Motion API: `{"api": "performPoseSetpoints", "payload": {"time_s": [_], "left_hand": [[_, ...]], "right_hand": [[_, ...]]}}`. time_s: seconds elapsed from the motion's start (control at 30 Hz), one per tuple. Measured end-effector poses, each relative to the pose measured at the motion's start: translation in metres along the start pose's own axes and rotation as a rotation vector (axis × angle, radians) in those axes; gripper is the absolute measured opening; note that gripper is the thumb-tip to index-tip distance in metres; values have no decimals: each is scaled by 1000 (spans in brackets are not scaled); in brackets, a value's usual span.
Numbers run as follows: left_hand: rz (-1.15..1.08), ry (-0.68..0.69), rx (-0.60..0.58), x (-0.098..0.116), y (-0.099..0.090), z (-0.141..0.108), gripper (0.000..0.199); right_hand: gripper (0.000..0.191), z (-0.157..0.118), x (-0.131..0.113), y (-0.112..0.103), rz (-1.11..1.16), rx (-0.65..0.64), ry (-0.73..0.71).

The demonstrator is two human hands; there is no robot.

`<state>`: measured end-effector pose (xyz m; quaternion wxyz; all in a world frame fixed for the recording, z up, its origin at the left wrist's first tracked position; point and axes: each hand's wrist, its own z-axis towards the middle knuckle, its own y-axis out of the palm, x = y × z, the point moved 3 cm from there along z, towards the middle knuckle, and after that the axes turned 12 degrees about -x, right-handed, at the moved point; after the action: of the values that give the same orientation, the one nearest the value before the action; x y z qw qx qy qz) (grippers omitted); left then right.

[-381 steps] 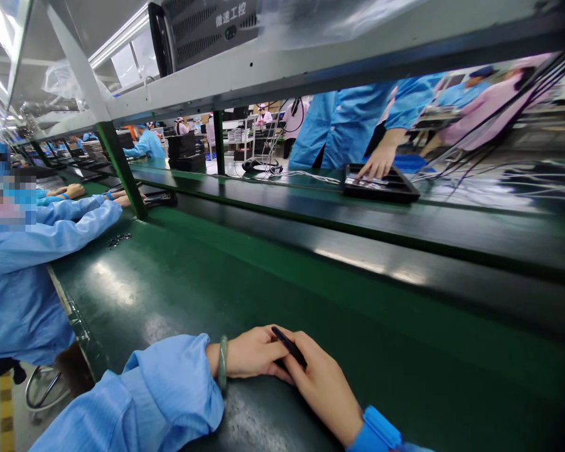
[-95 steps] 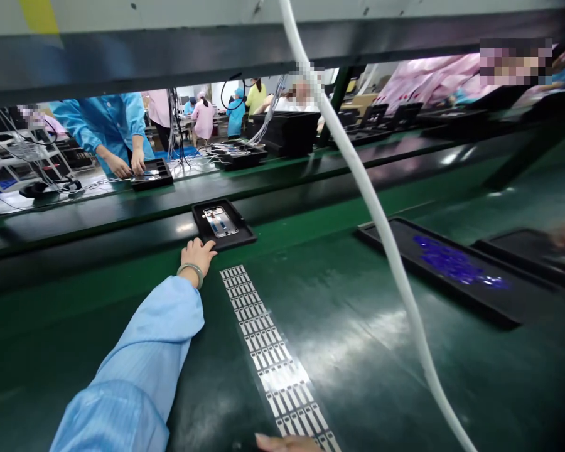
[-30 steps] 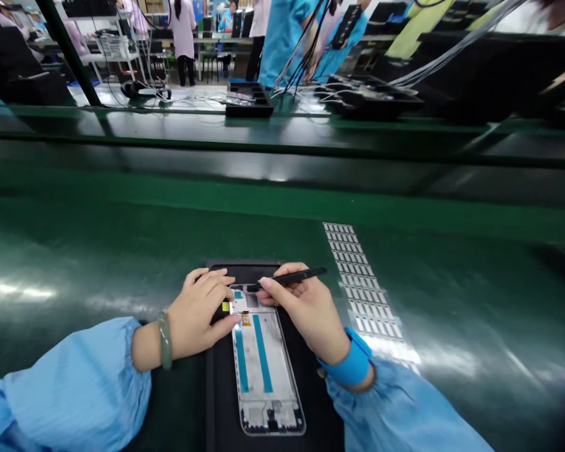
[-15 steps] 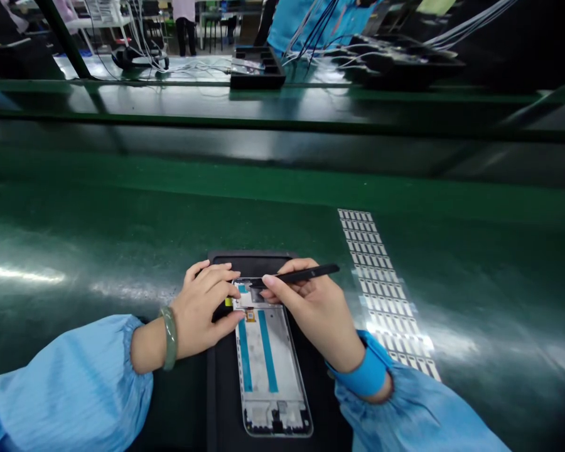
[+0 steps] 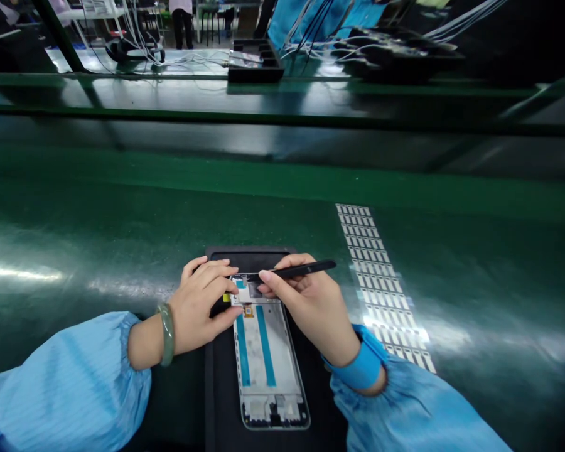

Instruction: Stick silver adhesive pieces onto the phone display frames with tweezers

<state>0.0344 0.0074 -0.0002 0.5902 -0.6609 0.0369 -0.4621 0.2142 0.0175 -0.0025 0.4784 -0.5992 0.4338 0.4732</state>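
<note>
A phone frame (image 5: 282,361) lies face down on a black tray (image 5: 219,402), its silvery inner side up with two blue strips along it. My right hand (image 5: 313,301) is closed around black tweezers (image 5: 306,269), whose tip points left over the frame's top end. The tip is too small to make out, and so is anything in it. My left hand (image 5: 202,307) rests at the frame's upper left edge, fingers spread, thumb and fingertips touching the edge. A small yellow tab (image 5: 226,297) sticks out beside that edge.
To the right, a sheet of small white parts in rows (image 5: 381,276) lies on the green bench (image 5: 122,232). Beyond a raised ledge stand a black box (image 5: 255,63) and a dark pile with cables (image 5: 395,56). A person (image 5: 182,25) stands far back.
The whole view has shifted slightly, so everything sits a little higher and further left. Both hands and the tweezers keep nearly the same place over the phone frame.
</note>
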Motion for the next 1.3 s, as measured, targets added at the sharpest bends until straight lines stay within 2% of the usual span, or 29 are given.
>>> {"api": "performPoseSetpoints", "payload": {"time_s": [0.5,0.73,1.07,1.3], "left_hand": [[33,8,0,0,0,0,10],[82,24,-13,-1,0,-1,17],[280,28,-158,9,-3,2,27],[356,-43,-166,21,1,4,28]], "right_hand": [[24,-1,2,0,-81,-1,-15],[25,-1,4,0,-65,-2,-22],[23,-2,2,1,-96,-9,-29],[23,-3,3,0,-148,-14,-63]]}}
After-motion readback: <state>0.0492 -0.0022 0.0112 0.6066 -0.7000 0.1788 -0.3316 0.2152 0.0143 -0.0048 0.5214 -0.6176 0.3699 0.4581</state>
